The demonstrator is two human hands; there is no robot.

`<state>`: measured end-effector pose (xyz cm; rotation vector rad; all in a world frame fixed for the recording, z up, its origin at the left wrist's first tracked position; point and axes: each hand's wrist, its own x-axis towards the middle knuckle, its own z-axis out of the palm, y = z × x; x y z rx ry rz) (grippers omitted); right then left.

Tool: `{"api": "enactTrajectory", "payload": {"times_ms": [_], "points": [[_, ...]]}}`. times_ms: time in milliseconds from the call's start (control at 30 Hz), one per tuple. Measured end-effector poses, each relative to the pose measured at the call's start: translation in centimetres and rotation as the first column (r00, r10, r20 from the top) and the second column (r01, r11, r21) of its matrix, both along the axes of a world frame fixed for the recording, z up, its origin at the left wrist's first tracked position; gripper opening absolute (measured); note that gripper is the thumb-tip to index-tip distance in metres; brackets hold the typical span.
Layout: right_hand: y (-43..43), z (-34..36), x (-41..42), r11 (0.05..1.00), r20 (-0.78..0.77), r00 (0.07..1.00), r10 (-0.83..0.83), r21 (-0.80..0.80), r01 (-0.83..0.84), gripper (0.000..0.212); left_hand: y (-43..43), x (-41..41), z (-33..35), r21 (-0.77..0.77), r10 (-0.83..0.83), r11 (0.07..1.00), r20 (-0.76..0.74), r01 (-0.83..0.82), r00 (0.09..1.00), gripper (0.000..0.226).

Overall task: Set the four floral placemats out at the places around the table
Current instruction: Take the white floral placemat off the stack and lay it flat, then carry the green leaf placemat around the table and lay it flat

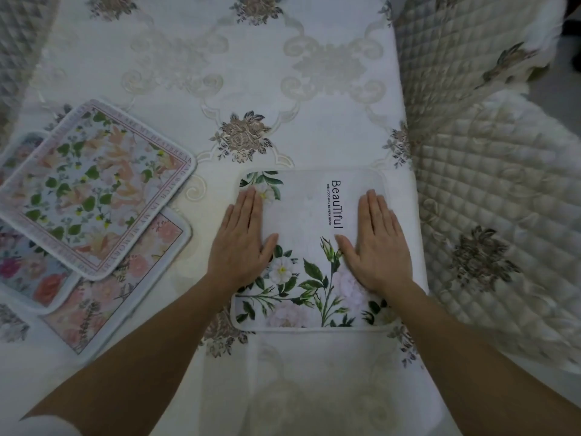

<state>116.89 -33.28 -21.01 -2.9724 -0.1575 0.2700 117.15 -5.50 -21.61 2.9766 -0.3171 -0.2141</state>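
Note:
A white placemat point(309, 212) with green leaves, pale flowers and the word "Beautiful" lies flat near the table's right edge. My left hand point(242, 243) rests palm down on its left side, and my right hand point(375, 243) lies palm down on its right side, fingers together. At the left, three more floral placemats overlap in a loose pile: a green-and-peach one point(94, 187) on top, a pink one point(138, 265) beneath it, and a blue one with red and pink flowers point(28, 272) partly hidden.
The table wears a white embroidered tablecloth point(251, 73) with brown rose motifs. A quilted cream chair cover point(487, 184) stands close along the table's right edge. Another quilted cover point(19, 42) shows at the far left corner.

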Motion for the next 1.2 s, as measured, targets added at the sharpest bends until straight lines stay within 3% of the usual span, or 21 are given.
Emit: {"api": "enactTrajectory", "payload": {"times_ms": [200, 333, 733, 1200], "points": [[-0.1, 0.6, 0.2, 1.000, -0.044, 0.999, -0.008, 0.016, 0.009, 0.084, -0.3, 0.0, 0.7, 0.069, -0.002, 0.998, -0.016, 0.003, 1.000, 0.079], [-0.2, 3.1, 0.8, 0.991, -0.148, 0.989, -0.008, 0.128, 0.028, 0.085, -0.9, -0.8, 2.8, 0.121, 0.001, 0.993, 0.004, -0.001, 1.000, 0.075], [3.5, 11.8, -3.3, 0.944, 0.143, 0.989, 0.032, 0.321, -0.077, 0.068, -0.4, -8.1, 11.3, -0.041, 0.098, 0.995, 0.247, -0.091, 0.964, 0.061], [15.9, 13.9, -3.1, 0.847, 0.137, 0.910, 0.392, 0.332, -0.415, 0.066, 9.5, -15.3, 13.8, -0.066, 0.497, 0.864, 0.280, -0.500, 0.821, 0.062]]}}
